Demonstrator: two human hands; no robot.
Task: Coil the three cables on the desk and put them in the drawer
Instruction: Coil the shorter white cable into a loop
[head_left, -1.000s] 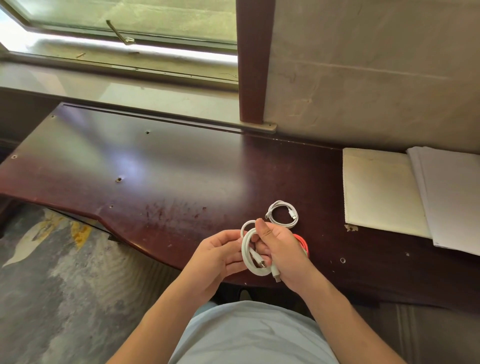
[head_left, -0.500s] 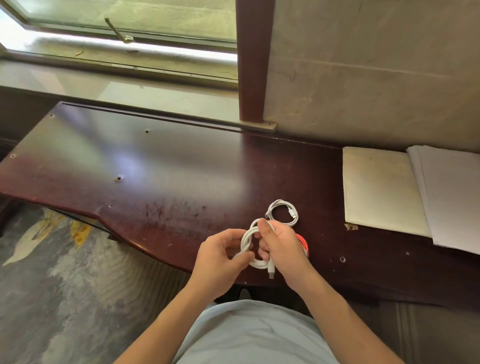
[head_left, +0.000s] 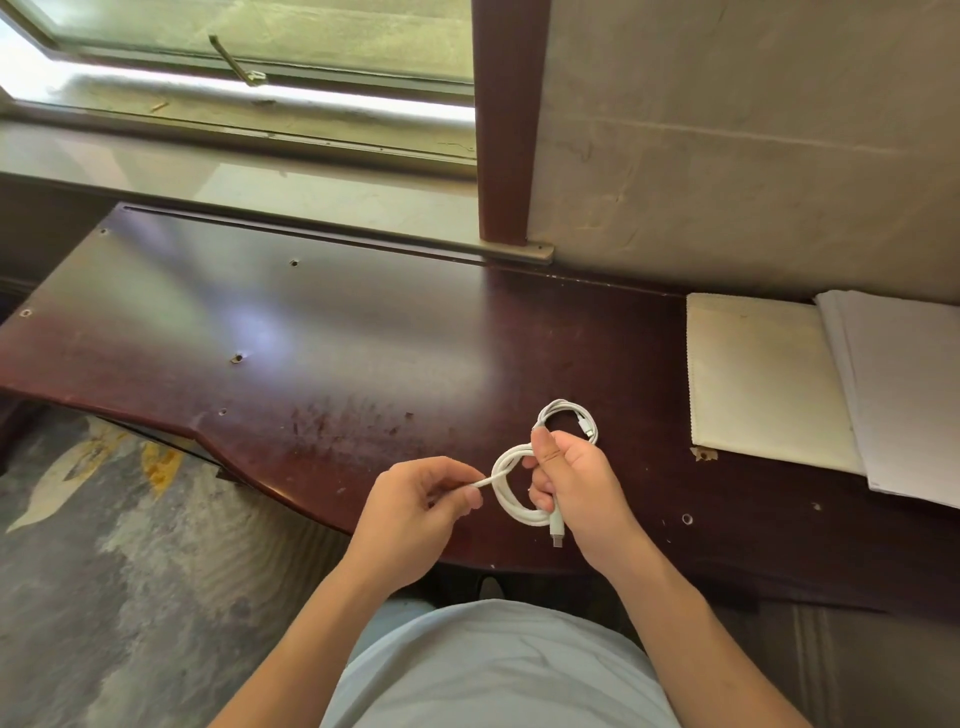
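Observation:
A thick white cable is looped into a coil above the near edge of the dark wooden desk. My right hand grips the coil's right side, and a plug hangs down below the fingers. My left hand pinches the cable's free end and holds it out to the left of the coil. A thinner white cable, coiled, lies on the desk just beyond my right hand. The orange cable seen earlier is hidden behind my right hand. No drawer is in view.
A cream pad and a stack of white paper lie at the desk's right end. A window sill and a wooden post stand behind the desk. Patterned floor shows at the left.
My left hand has drawn the cable's free end out to the left, away from the coil. My right hand stayed on the coil and now covers the orange cable.

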